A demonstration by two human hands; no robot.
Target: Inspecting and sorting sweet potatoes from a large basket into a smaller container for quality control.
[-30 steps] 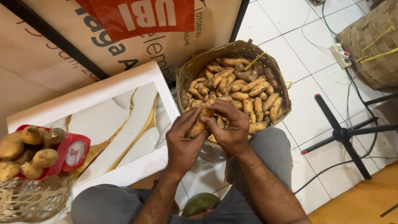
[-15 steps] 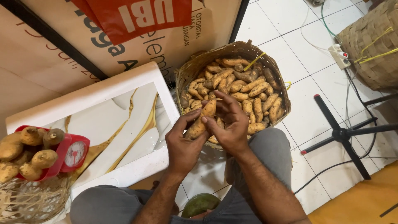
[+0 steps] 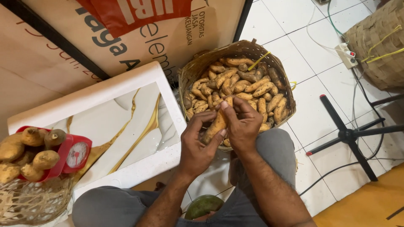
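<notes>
Seen from above, our hands meet over the near rim of a round woven basket (image 3: 189,80) full of orange-brown tubers: the left hand (image 3: 198,145) cups the lower end of one long tuber (image 3: 216,124), while the right hand (image 3: 244,124) pinches its upper end. To our left lies a white marbled tabletop (image 3: 126,122), with a red kitchen scale (image 3: 73,153) heaped with tubers at its near-left corner. Behind leans a beige signboard (image 3: 50,46) with dark lettering and a red panel at top.
</notes>
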